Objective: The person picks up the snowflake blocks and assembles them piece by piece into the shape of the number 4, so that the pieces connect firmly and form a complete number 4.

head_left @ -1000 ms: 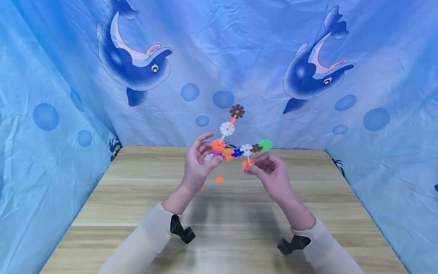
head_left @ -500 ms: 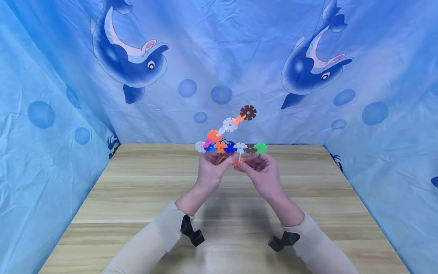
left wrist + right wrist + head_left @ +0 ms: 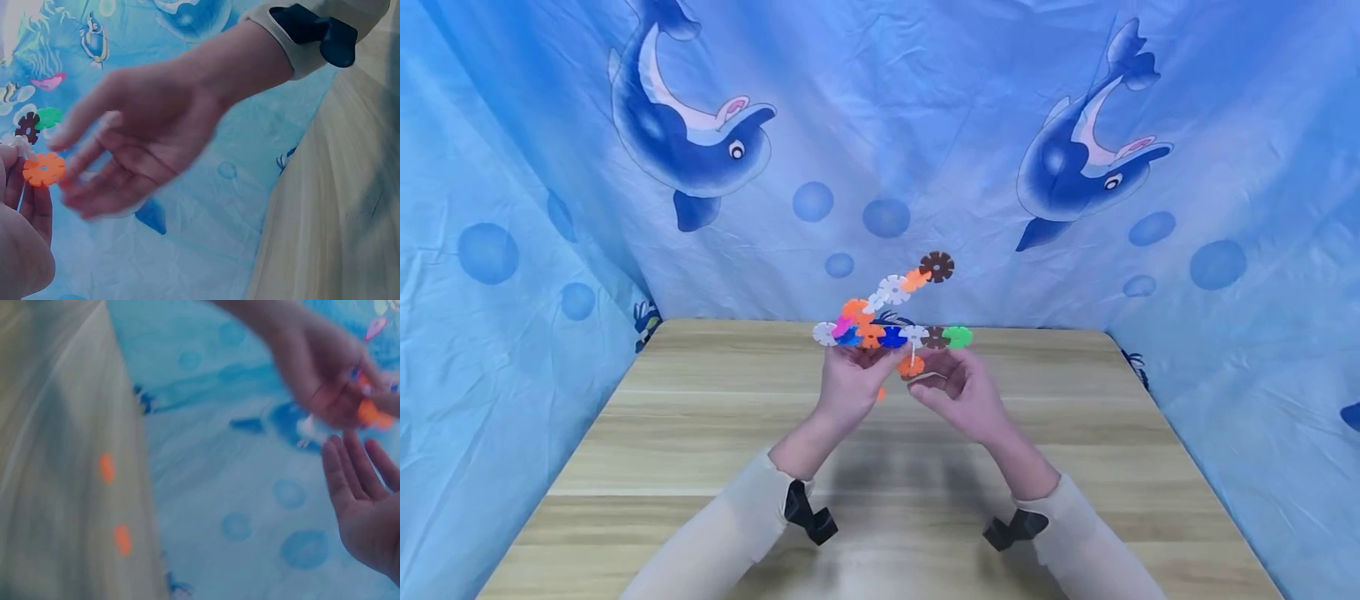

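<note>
A construction of notched plastic discs (image 3: 892, 337) is held up above the table in the head view. A row of white, blue, orange, brown and green discs runs across it. From its left part a second chain rises to a brown disc (image 3: 937, 267). My left hand (image 3: 850, 385) pinches the row from below. An orange disc (image 3: 912, 367) hangs under a white disc (image 3: 913, 336), between the hands. My right hand (image 3: 964, 396) is just right of this orange disc, fingers loosely bent and thumb apart; it looks blurred in the left wrist view.
Loose orange discs (image 3: 107, 467) lie on the wooden table (image 3: 880, 517), one partly hidden behind my left hand in the head view. Blue cloth with printed dolphins (image 3: 692, 125) stands behind and at both sides of the table.
The left hand moved from beside the construction to gripping its row from below. The right hand pinched the hanging orange disc earlier and has now let go, its thumb lowered away.
</note>
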{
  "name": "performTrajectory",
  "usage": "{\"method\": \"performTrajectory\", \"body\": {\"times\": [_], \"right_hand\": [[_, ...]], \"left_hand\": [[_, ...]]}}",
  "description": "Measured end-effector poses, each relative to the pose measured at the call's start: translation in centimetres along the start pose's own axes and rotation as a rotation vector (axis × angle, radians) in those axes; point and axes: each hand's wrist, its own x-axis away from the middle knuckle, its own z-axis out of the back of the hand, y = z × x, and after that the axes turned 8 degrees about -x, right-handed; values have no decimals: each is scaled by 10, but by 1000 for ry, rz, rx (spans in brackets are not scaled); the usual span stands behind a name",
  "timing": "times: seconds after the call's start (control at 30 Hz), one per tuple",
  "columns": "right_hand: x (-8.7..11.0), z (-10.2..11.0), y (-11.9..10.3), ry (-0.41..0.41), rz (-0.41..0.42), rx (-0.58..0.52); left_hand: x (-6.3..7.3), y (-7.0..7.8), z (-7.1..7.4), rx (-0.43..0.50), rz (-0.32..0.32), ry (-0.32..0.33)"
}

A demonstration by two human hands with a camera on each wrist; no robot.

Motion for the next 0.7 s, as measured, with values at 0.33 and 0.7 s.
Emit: {"method": "performTrajectory", "body": {"times": [0.33, 0.7], "right_hand": [[-8, 13, 67, -104, -218, 386], [-27, -3, 117, -450, -203, 743]], "left_hand": [[2, 6, 7, -33, -53, -38], [6, 4, 8, -32, -56, -69]]}}
